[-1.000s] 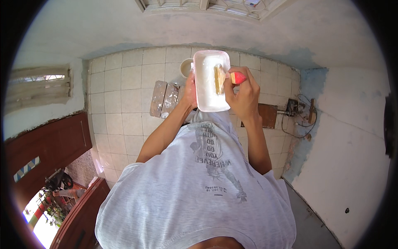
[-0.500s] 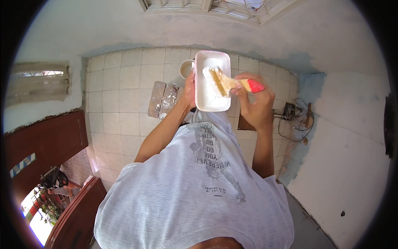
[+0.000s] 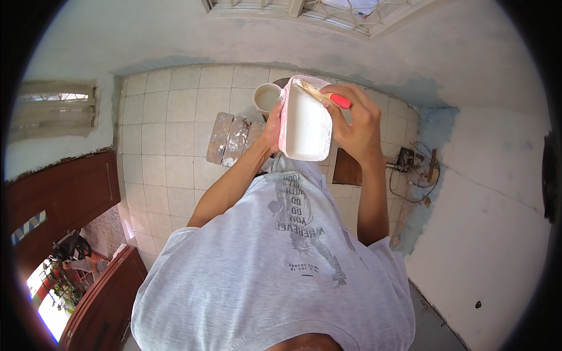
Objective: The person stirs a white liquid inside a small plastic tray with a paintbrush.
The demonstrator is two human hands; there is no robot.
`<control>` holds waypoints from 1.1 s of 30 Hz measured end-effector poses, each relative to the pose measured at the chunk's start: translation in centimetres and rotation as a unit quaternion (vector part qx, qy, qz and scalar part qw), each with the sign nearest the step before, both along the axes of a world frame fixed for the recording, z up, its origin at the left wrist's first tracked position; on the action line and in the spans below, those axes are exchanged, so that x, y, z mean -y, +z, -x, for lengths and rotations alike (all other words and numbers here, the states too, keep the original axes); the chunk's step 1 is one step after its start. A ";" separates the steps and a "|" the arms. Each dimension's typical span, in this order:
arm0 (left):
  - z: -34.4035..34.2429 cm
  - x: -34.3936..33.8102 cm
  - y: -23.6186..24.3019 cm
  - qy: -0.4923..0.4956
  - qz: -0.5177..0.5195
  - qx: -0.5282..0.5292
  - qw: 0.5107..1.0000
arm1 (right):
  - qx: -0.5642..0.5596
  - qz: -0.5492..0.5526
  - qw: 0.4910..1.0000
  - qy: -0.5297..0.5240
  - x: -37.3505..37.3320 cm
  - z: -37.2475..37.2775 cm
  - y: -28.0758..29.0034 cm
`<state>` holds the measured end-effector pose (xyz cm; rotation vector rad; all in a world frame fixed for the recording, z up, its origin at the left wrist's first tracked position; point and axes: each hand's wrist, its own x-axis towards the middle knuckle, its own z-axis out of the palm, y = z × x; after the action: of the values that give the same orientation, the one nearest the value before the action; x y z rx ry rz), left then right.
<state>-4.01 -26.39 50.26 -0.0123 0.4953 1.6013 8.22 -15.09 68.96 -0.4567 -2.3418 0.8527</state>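
A rectangular pink-rimmed tub of white paint is held up in front of my body, its left side gripped by my left hand. My right hand holds a paintbrush with a wooden handle and red end. The brush's bristles lie at the top left of the tub's opening, by the inside of the rim, coated in white. A round bucket with pale contents stands on the floor behind the tub, partly hidden by it.
Paint-spattered boards lie on the tiled floor. A brown board is beside my right arm, with cables and a dark device near the patchy right wall. Open wooden doors are lower left, barred windows at top.
The brush has come out of the middle of the tub, first swinging rightward, then up to the top rim with my right hand. The tub's top has shifted slightly rightward and tilted.
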 end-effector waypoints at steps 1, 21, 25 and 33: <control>0.0 0.0 0.1 -0.001 0.001 0.005 1.000 | 0.005 -0.001 1.000 0.008 -0.1 0.1 -0.1; 1.1 -0.8 -1.5 -0.015 -0.025 0.048 0.998 | 0.107 0.064 0.990 0.063 -2.7 0.8 -2.1; 0.8 -0.9 -0.9 -0.013 0.006 0.017 1.000 | 0.090 0.062 0.992 0.066 -2.6 0.1 -2.5; 0.1 -1.1 -1.0 -0.021 0.000 -0.008 1.000 | 0.090 0.069 0.992 0.063 -1.4 -1.7 -3.1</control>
<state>-4.08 -25.32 49.22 0.0113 0.5059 1.5604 9.92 -13.69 65.90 -0.4639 -2.5072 1.0774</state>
